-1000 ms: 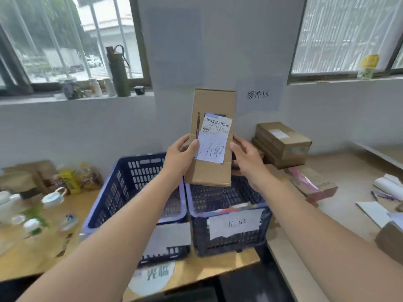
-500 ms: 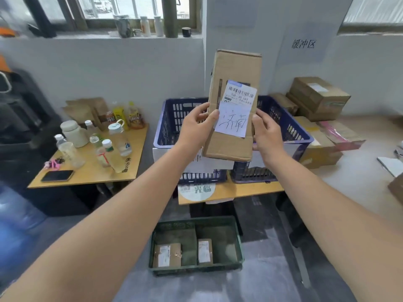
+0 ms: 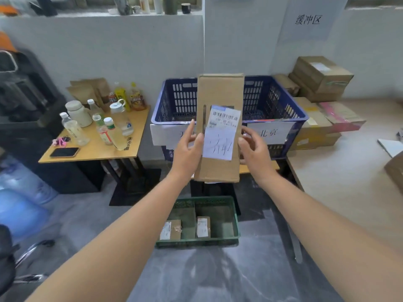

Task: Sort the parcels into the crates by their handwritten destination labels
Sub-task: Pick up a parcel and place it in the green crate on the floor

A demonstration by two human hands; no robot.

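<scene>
I hold a tall brown cardboard parcel (image 3: 220, 92) upright in front of me. Its white label (image 3: 219, 147) bears a barcode and blue handwriting. My left hand (image 3: 186, 154) grips the parcel's left edge with the thumb on its face. My right hand (image 3: 256, 155) grips the right edge. Behind the parcel two blue crates stand on a small table: the left crate (image 3: 174, 101) has a sign half hidden by my hand, and the right crate (image 3: 274, 99) has a sign reading 北京. A green crate (image 3: 235, 221) on the floor below holds two small parcels (image 3: 171, 231) (image 3: 203, 227).
A side table (image 3: 93, 150) at the left carries several bottles and a phone (image 3: 64, 152). Stacked cardboard boxes (image 3: 320, 77) sit at the back right on a beige table (image 3: 349, 175). A blue water jug (image 3: 19, 203) stands at the far left.
The view has tilted down and drawn back, bringing the green floor crate into sight. The parcel now sits lower, in front of the blue crates. Both hands still hold it.
</scene>
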